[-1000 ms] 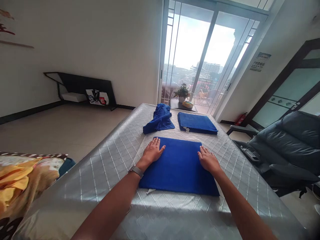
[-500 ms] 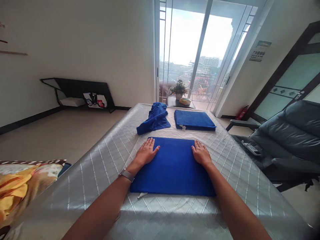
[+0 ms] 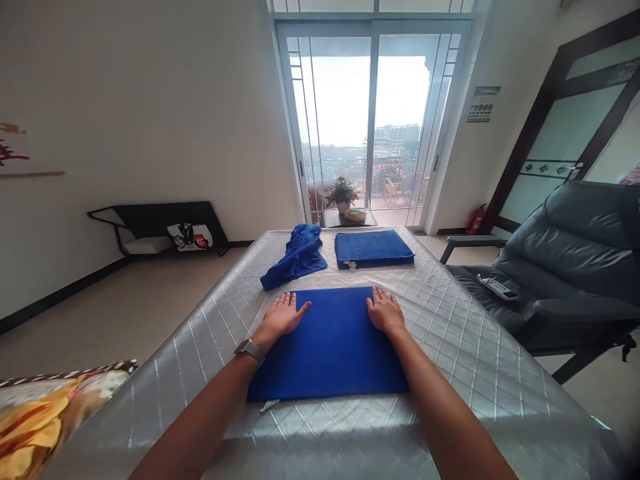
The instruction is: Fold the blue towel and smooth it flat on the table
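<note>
A blue towel [image 3: 330,347], folded into a flat rectangle, lies before me with a small white tag at its near left edge. On its far left corner rests my left hand [image 3: 284,316], flat, thumb spread. My right hand [image 3: 386,311] lies flat on the far right corner, fingers stretched out. Beyond it, a crumpled blue towel [image 3: 296,259] is at the left, and a stack of folded blue towels [image 3: 374,247] with a white tag sits at the right.
Everything blue lies on a silver quilted mattress [image 3: 450,333]. To the right stands a dark armchair [image 3: 585,247] with a power strip [image 3: 499,288] on its seat. A patterned blanket [image 3: 55,413] is at lower left. Past the mattress are a small table with a potted plant [image 3: 342,192] and sliding doors.
My view has tilted up and levelled, so the scene sits differently in the picture. Both hands stay flat on the folded towel's far corners.
</note>
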Motion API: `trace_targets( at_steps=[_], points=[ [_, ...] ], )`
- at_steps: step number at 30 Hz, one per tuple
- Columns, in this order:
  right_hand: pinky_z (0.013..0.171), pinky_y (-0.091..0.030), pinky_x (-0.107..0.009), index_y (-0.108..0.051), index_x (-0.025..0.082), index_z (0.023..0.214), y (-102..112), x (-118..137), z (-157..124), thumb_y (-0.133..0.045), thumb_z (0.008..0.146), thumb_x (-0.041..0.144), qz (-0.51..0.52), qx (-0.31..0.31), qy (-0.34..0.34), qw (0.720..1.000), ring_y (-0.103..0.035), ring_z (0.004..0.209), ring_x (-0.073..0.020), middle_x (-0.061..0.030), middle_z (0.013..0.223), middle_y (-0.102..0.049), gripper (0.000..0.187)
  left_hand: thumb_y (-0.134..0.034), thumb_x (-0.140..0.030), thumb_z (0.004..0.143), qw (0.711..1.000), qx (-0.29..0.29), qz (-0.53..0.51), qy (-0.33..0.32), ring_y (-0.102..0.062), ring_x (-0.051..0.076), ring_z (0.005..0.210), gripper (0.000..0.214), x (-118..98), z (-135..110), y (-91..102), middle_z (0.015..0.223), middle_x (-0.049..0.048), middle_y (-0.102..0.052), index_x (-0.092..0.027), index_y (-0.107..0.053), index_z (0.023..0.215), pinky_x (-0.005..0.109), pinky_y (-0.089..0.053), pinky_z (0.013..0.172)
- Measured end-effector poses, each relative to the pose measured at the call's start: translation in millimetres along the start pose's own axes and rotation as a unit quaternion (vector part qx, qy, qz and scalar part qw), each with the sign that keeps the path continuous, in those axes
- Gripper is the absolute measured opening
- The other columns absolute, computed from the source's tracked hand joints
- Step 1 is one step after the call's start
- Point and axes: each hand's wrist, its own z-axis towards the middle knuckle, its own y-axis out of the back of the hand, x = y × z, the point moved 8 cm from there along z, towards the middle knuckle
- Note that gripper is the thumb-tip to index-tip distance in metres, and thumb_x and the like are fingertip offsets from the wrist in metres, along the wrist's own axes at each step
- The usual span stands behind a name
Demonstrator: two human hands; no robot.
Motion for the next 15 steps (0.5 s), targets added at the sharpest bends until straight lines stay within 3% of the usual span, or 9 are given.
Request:
trace_targets(
  at_steps=[2, 7, 9, 12, 15],
  points=[
    [0.124, -0.006, -0.036, -0.020, 0.009, 0.160, 0.8, 0.2, -0.2, -0.022, 0.103, 0.040, 0.005, -0.001, -0.001, 1.000, -0.015, 0.154, -0.0177, -0.0077, 0.167, -0.018, 0.065, -0.014, -0.070, 0.098, 1.000, -0.012, 0.003, 0.000, -0.031, 0.035, 0.149, 0.089, -32.6, 6.8, 12.6, 0.157, 0.0256, -0.036, -0.002, -0.041, 0.150, 0.049, -0.025, 0.121],
    [0.125, -0.009, -0.038, -0.021, 0.009, 0.160, 0.9, -1.0, -2.4, -0.021, 0.103, 0.038, -0.002, 0.006, 0.009, 1.000, -0.015, 0.154, -0.0190, -0.0079, 0.167, -0.018, 0.064, -0.012, -0.060, 0.103, 0.979, -0.068, -0.079, -0.177, -0.033, 0.026, 0.149, 0.073, -181.6, 9.2, 26.1, 0.158, 0.0159, -0.042, -0.013, -0.043, 0.150, 0.042, -0.026, 0.122],
    [0.125, -0.009, -0.037, -0.020, 0.010, 0.161, -1.2, -1.5, -3.4, -0.026, 0.101, 0.033, -0.021, 0.013, 0.026, 0.999, -0.014, 0.154, -0.0194, -0.0071, 0.168, -0.015, 0.064, -0.012, -0.055, 0.105, 0.967, -0.080, -0.107, -0.216, -0.034, 0.025, 0.148, 0.069, -223.0, 7.0, 22.5, 0.156, 0.0168, -0.043, -0.012, -0.042, 0.151, 0.043, -0.027, 0.122],
    [0.125, -0.009, -0.036, -0.019, 0.012, 0.161, -3.8, -2.6, -3.5, -0.032, 0.098, 0.026, -0.043, 0.014, 0.042, 0.998, -0.012, 0.155, -0.0195, -0.0062, 0.169, -0.010, 0.066, -0.010, -0.050, 0.106, 0.964, -0.075, -0.138, -0.212, -0.036, 0.025, 0.147, 0.067, -242.5, 6.6, 12.9, 0.156, 0.0176, -0.043, -0.011, -0.040, 0.152, 0.045, -0.027, 0.122],
    [0.125, -0.009, -0.037, -0.018, 0.011, 0.161, -4.1, -3.4, -1.9, -0.027, 0.099, 0.026, -0.037, 0.009, 0.033, 0.999, -0.013, 0.154, -0.0193, -0.0064, 0.169, -0.011, 0.064, -0.008, -0.053, 0.105, 0.971, -0.058, -0.137, -0.185, -0.033, 0.024, 0.149, 0.072, -230.3, 7.0, 5.5, 0.158, 0.0163, -0.041, -0.010, -0.039, 0.152, 0.044, -0.023, 0.124]
  ],
)
